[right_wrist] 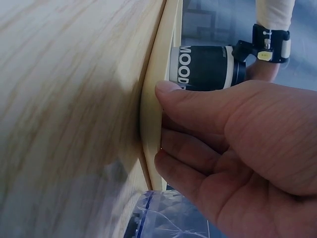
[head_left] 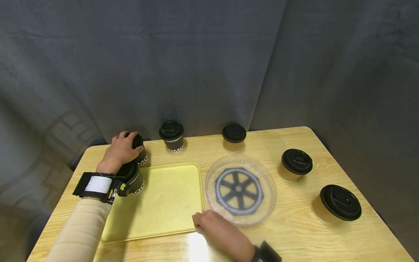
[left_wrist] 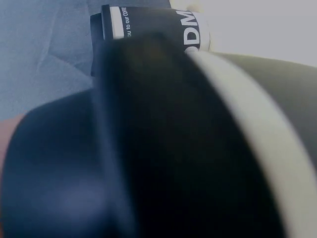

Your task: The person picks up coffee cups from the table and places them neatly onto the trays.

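Observation:
My left hand (head_left: 121, 153) grips from above a black paper cup (head_left: 142, 157) with a black lid, at the back left corner of the yellow tray (head_left: 173, 198). Much of that lid lies hidden under the fingers. Below my left wrist, a second black cup (head_left: 135, 183) with white lettering stands on the tray's left side; its dark lid (left_wrist: 59, 168) fills much of the left wrist view, blurred. At the tray's front right corner, my right hand (head_left: 217, 227) has curled fingers and pinches the rim (right_wrist: 152, 116), with the thumb (right_wrist: 171, 88) against it.
Behind the tray stands another black cup (head_left: 175, 143). A clear round container (head_left: 268, 207) with a dark wheel-like pattern sits right of the tray. Brown cups with black lids stand beyond it: one at the back (head_left: 234, 145), two at right (head_left: 288, 173) (head_left: 322, 211).

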Tool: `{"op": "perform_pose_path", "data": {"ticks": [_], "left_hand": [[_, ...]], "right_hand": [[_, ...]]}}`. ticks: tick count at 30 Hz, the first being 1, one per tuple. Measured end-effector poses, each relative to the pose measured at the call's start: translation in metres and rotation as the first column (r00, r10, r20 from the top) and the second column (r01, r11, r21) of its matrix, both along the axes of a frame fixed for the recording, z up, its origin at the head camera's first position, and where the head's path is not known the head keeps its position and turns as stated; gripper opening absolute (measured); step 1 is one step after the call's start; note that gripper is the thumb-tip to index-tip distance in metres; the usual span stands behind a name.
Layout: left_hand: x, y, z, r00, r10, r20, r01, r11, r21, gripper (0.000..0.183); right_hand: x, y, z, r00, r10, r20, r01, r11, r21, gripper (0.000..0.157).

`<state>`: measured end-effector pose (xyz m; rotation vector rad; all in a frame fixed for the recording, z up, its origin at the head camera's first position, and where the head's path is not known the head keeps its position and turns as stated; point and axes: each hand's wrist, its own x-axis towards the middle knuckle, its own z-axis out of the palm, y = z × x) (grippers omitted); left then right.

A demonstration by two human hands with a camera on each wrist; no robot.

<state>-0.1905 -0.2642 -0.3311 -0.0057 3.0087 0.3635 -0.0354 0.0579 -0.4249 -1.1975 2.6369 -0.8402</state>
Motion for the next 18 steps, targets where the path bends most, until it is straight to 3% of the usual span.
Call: {"op": "perform_pose_path", "data": {"ticks": [18], "left_hand": [[0.006, 0.009, 0.019, 0.994, 0.005, -0.110, -0.005, 1.000, -0.003, 0.064]], "right_hand": [[-0.001, 0.003, 0.000, 1.000, -0.018, 0.004, 0.018, 1.000, 0.020, 0.026]]}}
